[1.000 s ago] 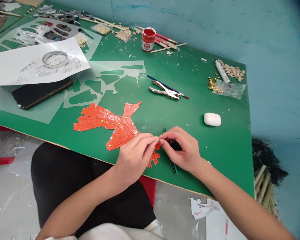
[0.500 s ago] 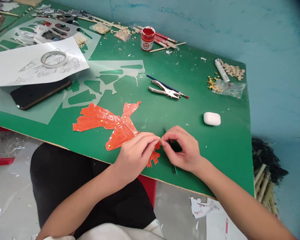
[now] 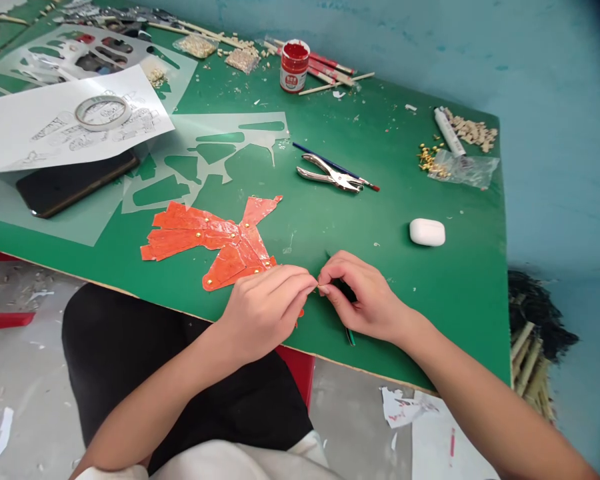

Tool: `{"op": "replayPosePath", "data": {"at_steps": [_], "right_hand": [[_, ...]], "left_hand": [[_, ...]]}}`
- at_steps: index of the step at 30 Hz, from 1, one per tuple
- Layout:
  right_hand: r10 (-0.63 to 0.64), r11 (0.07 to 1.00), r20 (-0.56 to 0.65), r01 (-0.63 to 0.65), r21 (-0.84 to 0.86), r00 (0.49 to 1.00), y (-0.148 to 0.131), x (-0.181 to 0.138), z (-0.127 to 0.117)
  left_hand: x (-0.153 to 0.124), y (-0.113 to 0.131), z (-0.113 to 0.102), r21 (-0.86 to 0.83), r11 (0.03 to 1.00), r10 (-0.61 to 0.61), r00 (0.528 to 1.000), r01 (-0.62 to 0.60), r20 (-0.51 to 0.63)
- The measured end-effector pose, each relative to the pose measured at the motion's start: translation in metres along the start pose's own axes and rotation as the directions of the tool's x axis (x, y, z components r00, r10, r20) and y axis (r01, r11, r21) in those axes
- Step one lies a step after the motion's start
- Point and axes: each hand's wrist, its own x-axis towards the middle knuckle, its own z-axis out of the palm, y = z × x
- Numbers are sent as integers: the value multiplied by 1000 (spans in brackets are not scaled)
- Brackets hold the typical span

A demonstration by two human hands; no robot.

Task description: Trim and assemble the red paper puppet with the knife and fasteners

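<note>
An orange jointed paper figure [image 3: 215,240], pinned with small gold fasteners, lies flat on the green table [image 3: 380,153]. My left hand [image 3: 263,310] rests over the figure's near end, its fingers pinched together. My right hand [image 3: 365,300] meets it fingertip to fingertip, also pinched, with a tiny gold fastener between the two hands. A thin green tool [image 3: 349,333] lies under my right hand. The figure's lower red part is mostly hidden beneath my left hand.
A metal hole punch [image 3: 327,175] and a paintbrush [image 3: 360,180] lie beyond the figure. A white earbud case [image 3: 427,232] is at the right, a bag of gold fasteners [image 3: 457,167] behind it. A red paint jar [image 3: 294,65], tape roll [image 3: 103,111], phone [image 3: 70,183] and cut stencil sheets [image 3: 210,153] lie farther back.
Both hands have dropped slightly toward the table edge and now cover more of the figure's red lower part. The pinch between the fingertips holds.
</note>
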Motion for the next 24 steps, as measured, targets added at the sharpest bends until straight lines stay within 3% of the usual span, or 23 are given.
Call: {"op": "replayPosePath", "data": {"at_steps": [11,19,24], "right_hand": [[29,975,-34,-21,220,999,-7,-4,7],[121,904,-62,-85,419,991,-17,-7,13],[140,929,-133,-84,361,981,-15,-5,11]], "left_hand": [[2,8,-1,-254,963,-98,995,89,-20],[5,18,-1,-494,832,-272,962,251,30],[6,18,1,-506,809,-349,937,300,-3]]}}
